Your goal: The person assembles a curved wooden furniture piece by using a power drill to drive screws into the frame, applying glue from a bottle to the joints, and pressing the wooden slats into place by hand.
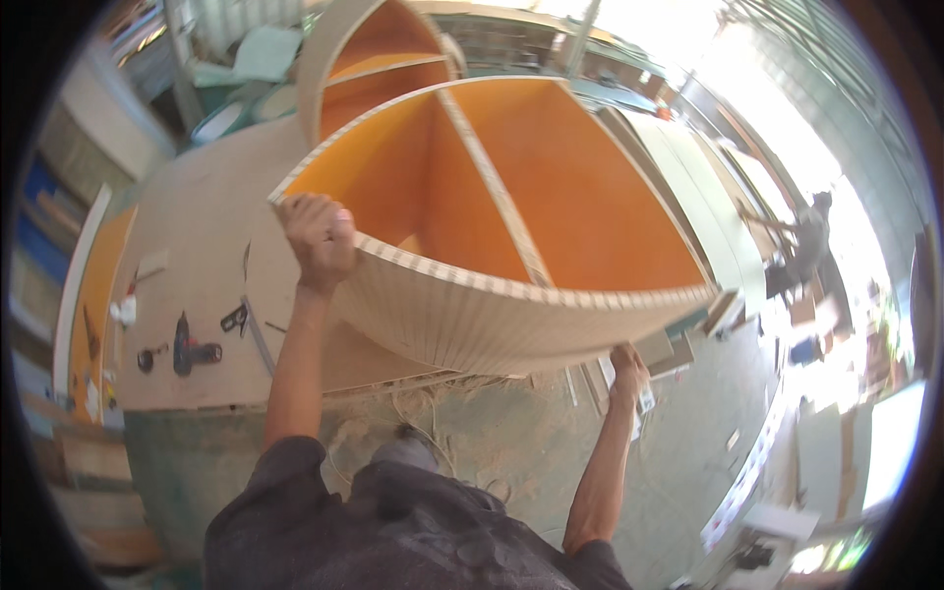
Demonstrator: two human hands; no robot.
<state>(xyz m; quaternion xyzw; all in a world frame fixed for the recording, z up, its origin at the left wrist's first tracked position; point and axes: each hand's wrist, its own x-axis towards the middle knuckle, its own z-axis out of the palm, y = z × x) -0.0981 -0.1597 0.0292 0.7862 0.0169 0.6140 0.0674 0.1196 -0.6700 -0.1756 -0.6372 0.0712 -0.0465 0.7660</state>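
Observation:
A large curved wooden cabinet shell (472, 324) is tilted in front of me, its open side facing up. The inside is orange, with one divider (492, 187) running across it, and the outer wall is made of narrow pale strips. My left hand (320, 236) is wrapped over the rim at the near left corner. Low on the right, my right hand (627, 369) is closed at the shell's bottom edge; its fingertips are partly hidden. Left of the shell, a cordless drill (192, 349) and a combination square (258, 339) lie on the wooden work table (167, 388).
Behind stands a similar curved shell (379, 64) with an orange inside. A tape measure (147, 360) lies near the drill. Stacked panels (688, 177) are at the right, and another person (808, 241) is farther off. Sawdust and scraps litter the floor (570, 442).

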